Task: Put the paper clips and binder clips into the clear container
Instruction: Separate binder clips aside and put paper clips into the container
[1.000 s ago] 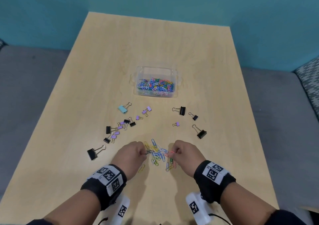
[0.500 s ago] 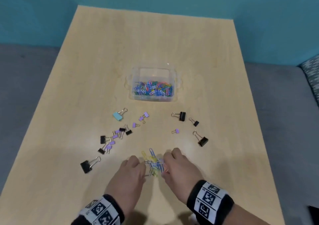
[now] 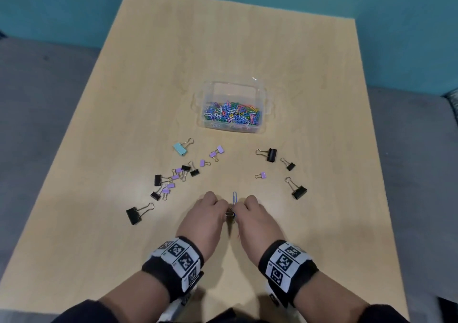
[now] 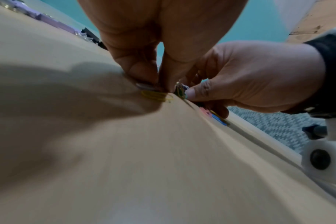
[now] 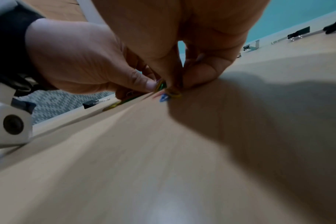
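The clear container sits mid-table with many coloured paper clips inside. My left hand and right hand meet near the front of the table, fingers curled down and pinching a small heap of coloured paper clips between them. A blue paper clip sticks out beyond the knuckles. In the left wrist view, yellow clips lie under my fingertips. The right wrist view shows a blue clip by my fingertips. Most of the heap is hidden.
Black, purple and one teal binder clip lie scattered left of my hands. A large black binder clip sits at the near left. To the right lie black binder clips and one purple one. Grey floor surrounds the table.
Both hands have slid together, raking the spread paper clips into a tight heap now mostly covered by the fingers. The camera has tilted closer to the table.
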Motion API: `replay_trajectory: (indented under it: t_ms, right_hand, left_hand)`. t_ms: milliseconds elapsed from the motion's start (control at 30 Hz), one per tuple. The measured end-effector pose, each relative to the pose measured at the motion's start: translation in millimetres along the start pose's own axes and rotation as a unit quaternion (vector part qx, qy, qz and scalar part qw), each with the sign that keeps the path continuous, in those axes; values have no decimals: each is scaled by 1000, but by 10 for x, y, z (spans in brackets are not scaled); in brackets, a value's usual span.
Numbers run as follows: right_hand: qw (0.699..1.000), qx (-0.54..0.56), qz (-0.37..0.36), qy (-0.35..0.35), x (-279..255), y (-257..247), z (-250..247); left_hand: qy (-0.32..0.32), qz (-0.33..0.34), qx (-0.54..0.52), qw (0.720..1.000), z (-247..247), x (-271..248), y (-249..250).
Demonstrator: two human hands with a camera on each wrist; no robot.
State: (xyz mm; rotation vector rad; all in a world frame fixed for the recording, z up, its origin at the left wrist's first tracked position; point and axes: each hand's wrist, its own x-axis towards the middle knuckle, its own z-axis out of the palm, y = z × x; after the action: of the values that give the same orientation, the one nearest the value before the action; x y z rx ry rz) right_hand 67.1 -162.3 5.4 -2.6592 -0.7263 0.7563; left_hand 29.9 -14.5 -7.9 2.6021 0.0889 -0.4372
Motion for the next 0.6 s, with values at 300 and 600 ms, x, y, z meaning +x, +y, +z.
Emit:
replay_trajectory:
  t_ms: [300,600]
  right_hand:
    - [998,14,60,-21,160,28,-229]
    - [894,411,169,-46,287,231,-581]
  left_hand:
    - [-15,-44,-24,999,-166,122,39]
    - [-45,-156,-378,911,-603,262,-30]
